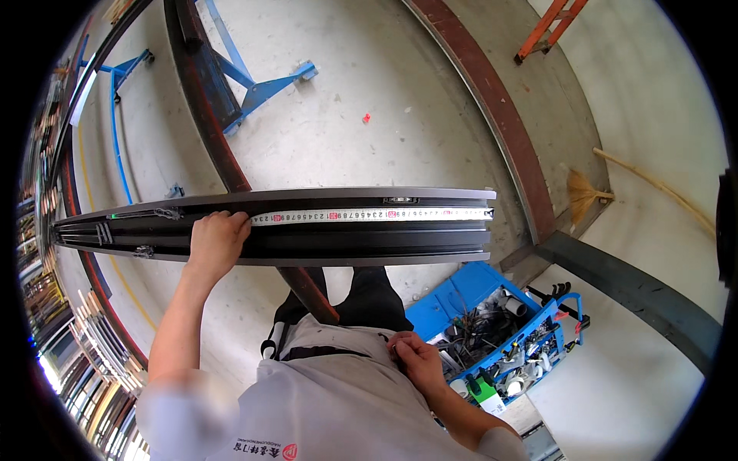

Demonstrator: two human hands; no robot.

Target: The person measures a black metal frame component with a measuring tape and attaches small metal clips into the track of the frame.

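The left hand [217,243] clasps the flat white tape [354,217], which lies along one long, grooved, dark profile [369,247] to its right end. The right hand [417,359] is curled by the shirt [330,399]; whether it holds anything, I cannot tell. Near right, one blue box [455,296] holds dark cables [466,332] and a white tube [515,306].

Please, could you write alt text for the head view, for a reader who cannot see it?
A tape measure lies extended along a long, dark, grooved profile, from the person's left hand to the profile's right end. The right hand is close to the grey shirt, near a blue cart of jumbled tools.
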